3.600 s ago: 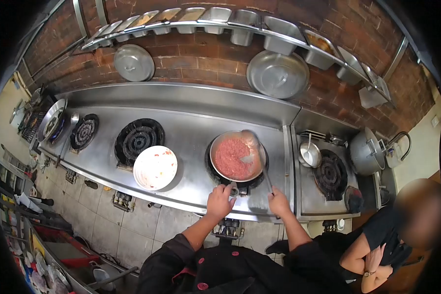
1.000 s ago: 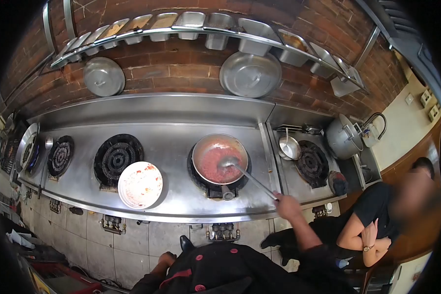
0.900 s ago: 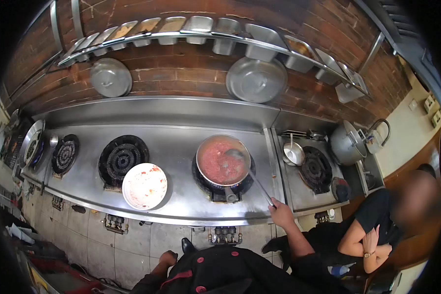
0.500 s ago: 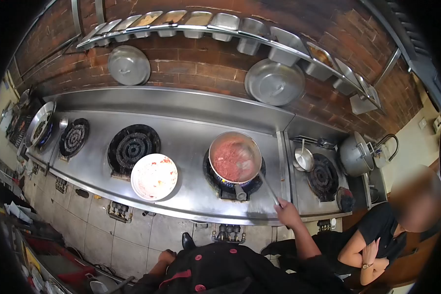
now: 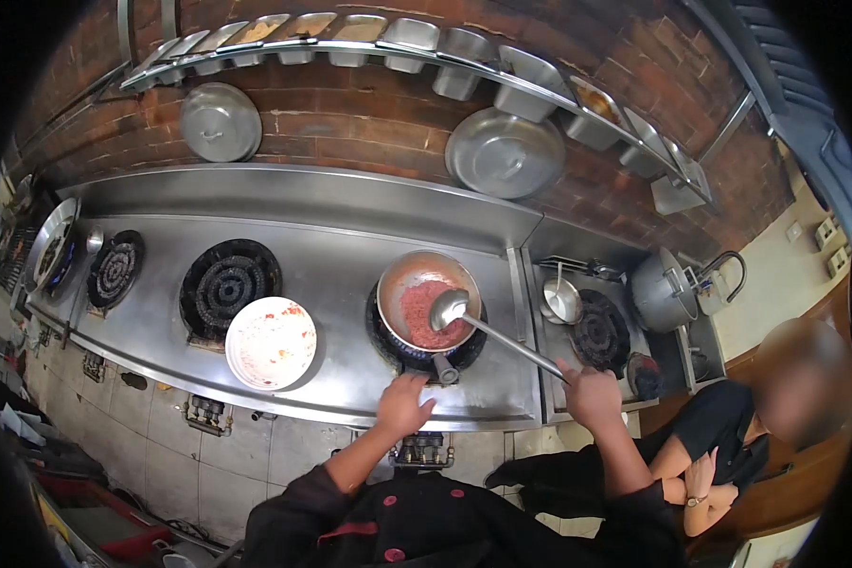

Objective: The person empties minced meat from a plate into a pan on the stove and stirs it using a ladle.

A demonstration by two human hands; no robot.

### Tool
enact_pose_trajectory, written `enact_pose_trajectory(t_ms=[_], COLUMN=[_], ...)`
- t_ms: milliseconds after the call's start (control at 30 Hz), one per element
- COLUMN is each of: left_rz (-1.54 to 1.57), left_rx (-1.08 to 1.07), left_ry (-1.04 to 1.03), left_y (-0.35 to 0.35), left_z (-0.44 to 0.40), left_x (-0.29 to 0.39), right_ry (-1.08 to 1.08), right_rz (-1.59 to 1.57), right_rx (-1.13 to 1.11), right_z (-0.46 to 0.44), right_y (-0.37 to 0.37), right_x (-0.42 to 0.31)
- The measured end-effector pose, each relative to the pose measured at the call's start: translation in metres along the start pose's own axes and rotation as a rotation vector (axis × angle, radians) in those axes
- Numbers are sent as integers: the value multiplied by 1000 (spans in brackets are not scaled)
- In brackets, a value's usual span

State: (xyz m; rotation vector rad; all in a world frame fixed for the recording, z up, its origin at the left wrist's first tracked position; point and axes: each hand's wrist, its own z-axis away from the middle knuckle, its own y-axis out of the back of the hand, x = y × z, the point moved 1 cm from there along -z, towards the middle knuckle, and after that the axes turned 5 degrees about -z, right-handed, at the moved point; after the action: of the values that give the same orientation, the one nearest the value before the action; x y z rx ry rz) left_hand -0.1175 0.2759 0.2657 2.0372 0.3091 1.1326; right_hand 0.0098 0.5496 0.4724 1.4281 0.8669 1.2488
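Observation:
A metal pan (image 5: pixel 398 284) with a short handle (image 5: pixel 445 369) sits on the right-middle burner. Minced red meat (image 5: pixel 424 320) lies in it. My right hand (image 5: pixel 592 396) is closed round the end of a long ladle (image 5: pixel 506 341), whose bowl hangs over the meat. My left hand (image 5: pixel 404 405) is at the stove's front edge, just left of the pan handle, fingers stretched forward and thumb apart, holding nothing. To the left stands a white bowl (image 5: pixel 271 344) with red and pale smears inside.
Black burners (image 5: pixel 230 289) line the steel stove. A small pan with a utensil (image 5: pixel 561 301) and a large pot (image 5: pixel 661 292) are at the right. Another person (image 5: pixel 719 454) stands at the right with arms folded. Metal food containers (image 5: pixel 359 35) fill the shelf above.
My left hand has come up from beside my body to near the pan handle. My right hand has moved right and back, drawing the ladle's bowl up from the meat. The view has shifted slightly.

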Motion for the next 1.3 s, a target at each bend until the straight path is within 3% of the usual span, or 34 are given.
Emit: enact_pose_trajectory(t_ms=[133, 167, 233, 300, 400, 533, 600, 667, 700, 767, 800, 867, 900, 967, 1000, 1067, 1233, 1300], left_rz=[-127, -163, -192, -252, -293, -284, -291, -287, -297, -266, -228, -208, -201, -192, -193, -188, -288, -320], left_rx=[-58, -68, -72, -25, 10, 60, 55, 65, 60, 90, 123, 150, 185, 219, 224, 205, 196, 181], left_ry=[-73, -64, -65, -60, -50, -111, -111, -86, -77, -57, -54, -81, -74, -58, -41, 22, 276, 318], left_y=[-46, -55, -70, -71, -69, -44, -20, 3, 8, 28, 36, 43, 46, 48, 50, 50, 52, 55], left_z=[-46, -50, -53, -53, -53, -44, -36, -20, -15, -7, -6, 4, 14, 41, 57, 95, 198, 217], left_x=[31, 34, 30, 29, 14, 3, 2, 4, -1, 5, 8, 4, -1, -17, -30, -59, -117, -119], right_ry=[-90, -35, -143, -200, -338, -419, -309, -451, -438, -161, -158, -91, -100, -11, -30, 9, -14, -70], right_rz=[-198, -227, -301, -608, -862, -849, -955, -1271, -1266, -993, -993, -840, -840, -594, -600, -316, -216, -319], right_rx=[-194, -222, -330, -238, -111, -183, -304, -590, -604, -190, -187, 83, 101, -129, -124, -122, -66, -200], right_z=[5, -2, -26, -34, -22, -26, -16, 1, -1, -13, -25, -53, -56, -48, -43, -26, 28, 35], right_y=[26, 5, -41, -112, -118, -134, -111, -73, -84, -125, -154, -194, -184, -140, -117, -67, 27, 29], right_x=[-6, -4, -21, -29, -60, -78, -62, -40, -32, -27, -36, -54, -60, -67, -57, -25, 10, 11])
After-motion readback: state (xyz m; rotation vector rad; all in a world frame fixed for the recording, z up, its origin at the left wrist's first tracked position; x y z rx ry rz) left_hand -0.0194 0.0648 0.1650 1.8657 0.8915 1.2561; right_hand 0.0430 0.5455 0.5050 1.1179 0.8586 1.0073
